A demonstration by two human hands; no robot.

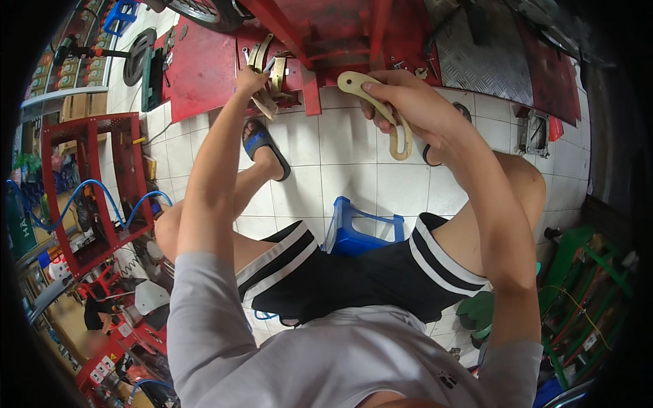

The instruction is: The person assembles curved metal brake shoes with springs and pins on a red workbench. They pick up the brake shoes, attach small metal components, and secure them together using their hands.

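Observation:
My right hand [401, 98] is closed around a flat, curved, cream-yellow piece [352, 82], held above the tiled floor. It has a small round hole in its rounded upper end and a long slot in its lower end. My left hand [252, 79] reaches down to the edge of the red platform, its fingers closed among several similar curved pieces [278, 73]. One pale piece [265, 107] sticks out beneath the hand toward me. The left fingertips are mostly hidden, so I cannot make out what they grip.
The red platform [197, 75] carries small tools and a red upright frame [311, 88]. A blue plastic stool [367, 228] is between my knees. A red metal rack [95, 194] with a blue hose is at left; a green metal frame [581, 299] is at right.

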